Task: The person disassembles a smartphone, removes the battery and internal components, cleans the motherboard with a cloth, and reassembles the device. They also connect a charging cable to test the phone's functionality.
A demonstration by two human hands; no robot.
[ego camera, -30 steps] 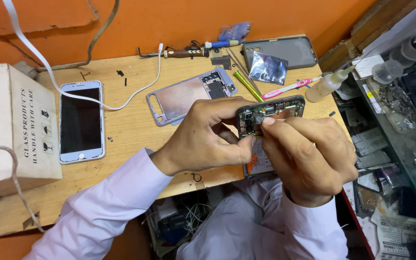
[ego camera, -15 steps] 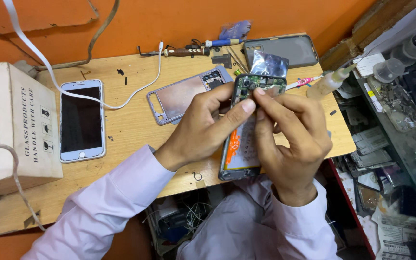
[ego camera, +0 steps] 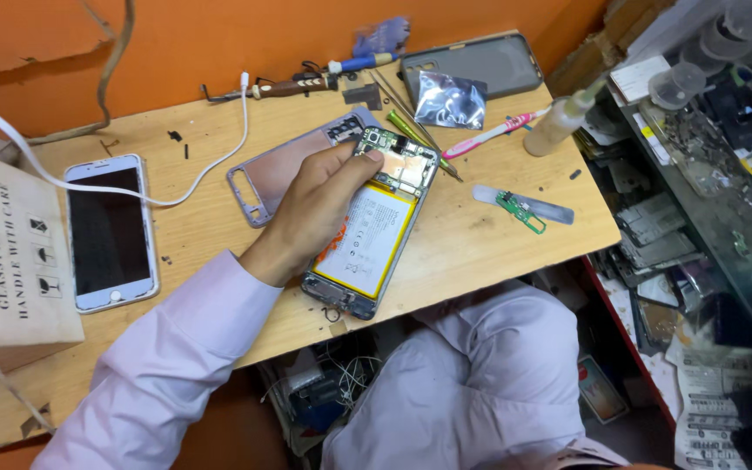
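Since the earlier frame, right hand has left view. Left hand [ego camera: 319, 204] grip is clamped on the opened phone [ego camera: 374, 228], lying tilted on the table [ego camera: 480, 235]. Beyond: rear cover [ego camera: 282, 167], small circuit board [ego camera: 520, 211], toothbrush [ego camera: 491, 134].

matt scuffed wooden table [ego camera: 515, 235], glossy glass-fronted white phone [ego camera: 108, 233], crinkled shiny foil bag [ego camera: 450, 100], smooth plastic bottle [ego camera: 559, 124].
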